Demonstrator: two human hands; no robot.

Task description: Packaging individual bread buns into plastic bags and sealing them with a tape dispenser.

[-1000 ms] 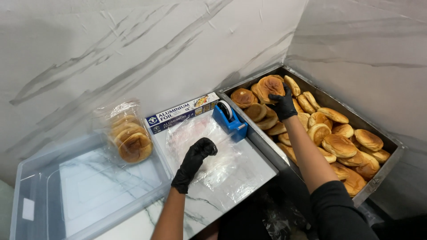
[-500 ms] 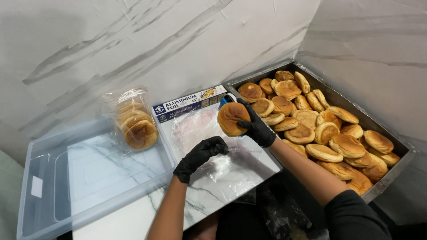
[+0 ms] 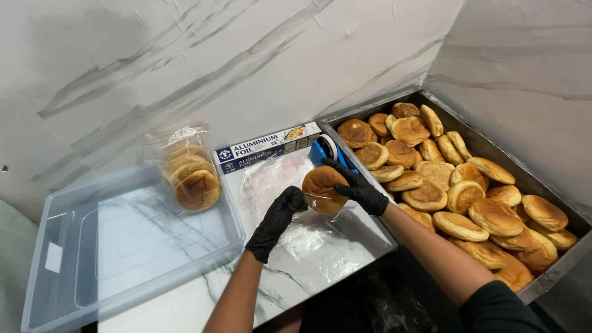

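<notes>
A metal tray [image 3: 558, 271] of buns sits right of the marble tabletop [image 3: 308, 271]. The right hand [image 3: 359, 188] grips a bun [image 3: 323, 188] over clear bags [image 3: 290, 185]; the left hand [image 3: 277, 216] pinches a bag at the bun.

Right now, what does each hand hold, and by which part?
The right hand grips a round bun by its right edge. The left hand pinches the clear plastic bag at its opening, beside the bun.
</notes>
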